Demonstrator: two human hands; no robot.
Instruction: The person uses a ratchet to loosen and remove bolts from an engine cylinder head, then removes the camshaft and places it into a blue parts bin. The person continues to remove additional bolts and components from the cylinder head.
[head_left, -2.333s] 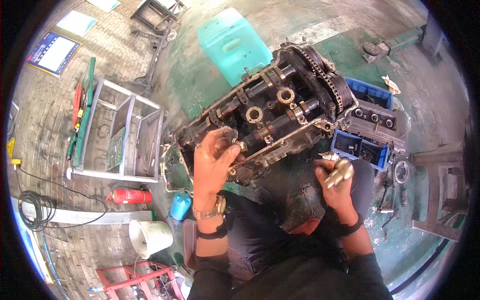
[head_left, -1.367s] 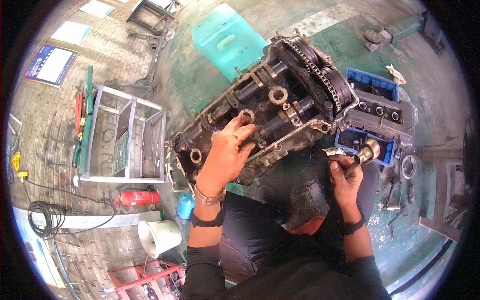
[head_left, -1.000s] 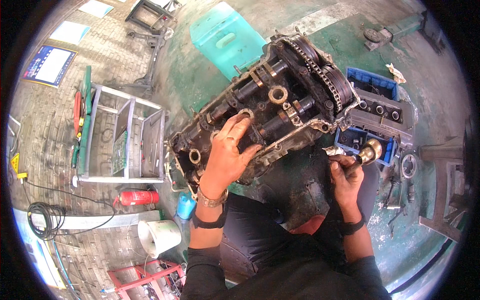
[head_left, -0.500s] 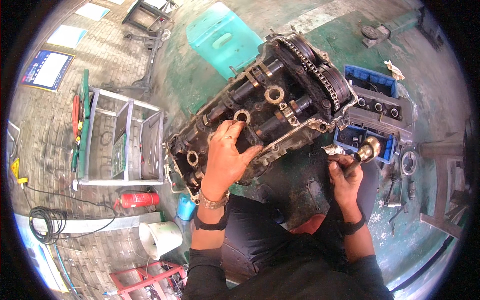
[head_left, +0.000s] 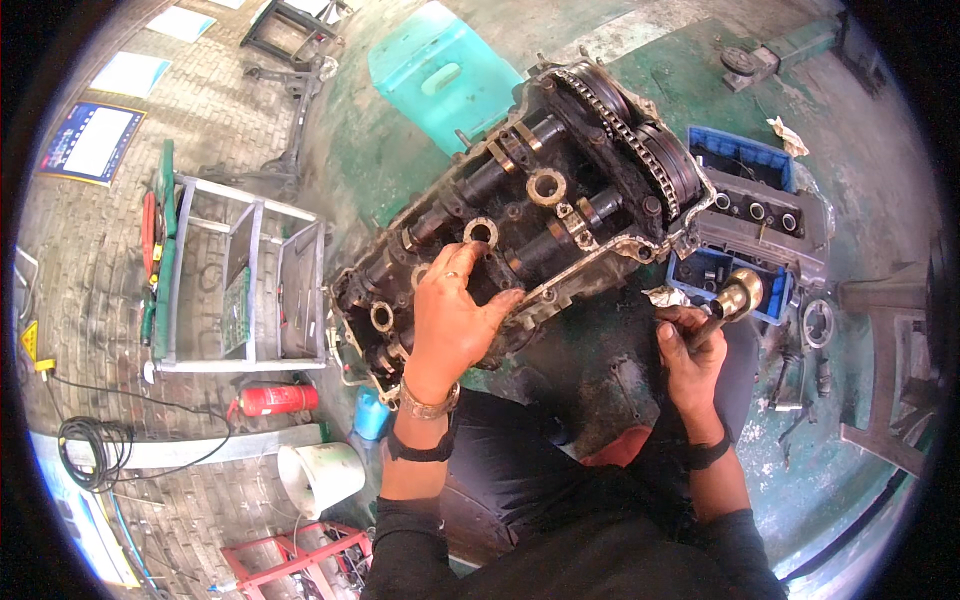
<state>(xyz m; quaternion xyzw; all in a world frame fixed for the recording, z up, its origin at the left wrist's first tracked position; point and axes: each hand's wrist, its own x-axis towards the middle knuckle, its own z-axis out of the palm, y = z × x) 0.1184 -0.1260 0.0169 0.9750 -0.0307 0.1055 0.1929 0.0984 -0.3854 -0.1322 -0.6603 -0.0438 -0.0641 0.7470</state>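
A greasy engine cylinder head lies tilted in front of me, with two dark camshafts and a timing chain at its far right end. My left hand rests on its near side, thumb and fingers apart, fingertips beside a round plug-tube ring. What lies under the palm is hidden. My right hand is closed round the dark handle of a hammer with a brass-coloured head, held above my right knee, apart from the engine.
A turquoise plastic stool stands beyond the engine. Blue parts trays and a valve cover sit at the right. On the left are a metal rack, a red extinguisher and a white bucket.
The hammer head has tilted slightly in my right hand. My left hand stays at nearly the same spot on the engine.
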